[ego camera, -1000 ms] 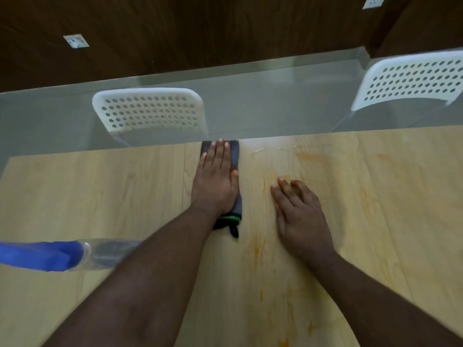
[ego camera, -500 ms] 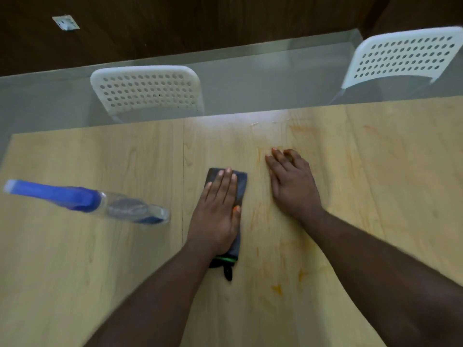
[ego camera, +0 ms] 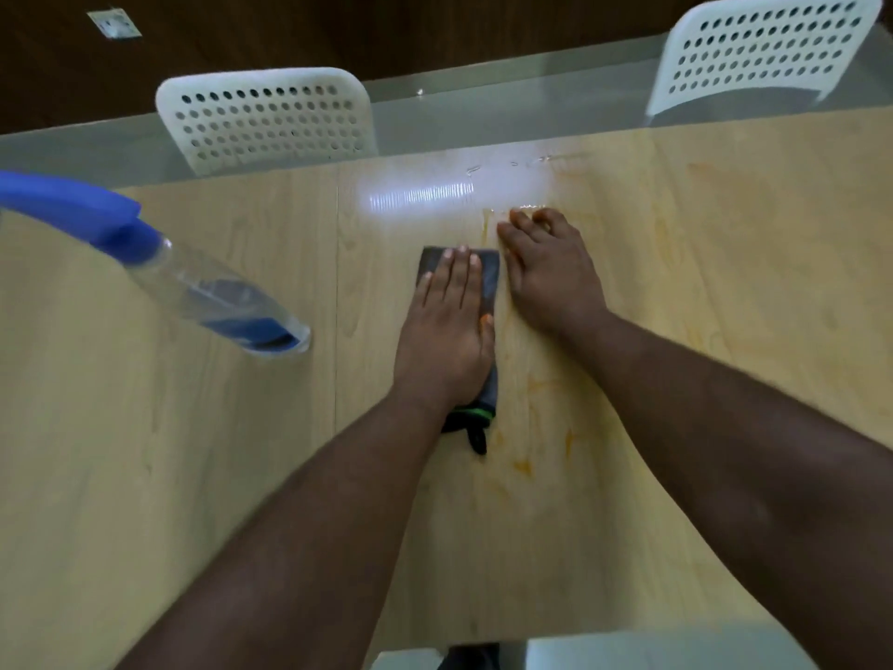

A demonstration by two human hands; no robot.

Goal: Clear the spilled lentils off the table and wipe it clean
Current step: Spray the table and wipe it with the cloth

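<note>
Item 1: pale wood-grain table, lying across most of the view and bearing faint orange smears just right of centre; no loose lentils can be made out.

Item 2: folded dark grey cleaning cloth with a green-and-black edge, lying flat at the middle of the table, its black loop trailing toward the near side.

Item 3: left hand, lying palm-down on the cloth with fingers straight and held together, pressing it onto the wood.

Item 4: right hand, resting flat on bare table just beside the cloth, fingers slightly spread and holding nothing.

Item 5: clear plastic spray bottle with a blue head, standing on the table well left of the cloth and holding a little liquid.

Item 6: 2 white perforated plastic chairs, one at the far edge, another at far right.
</note>
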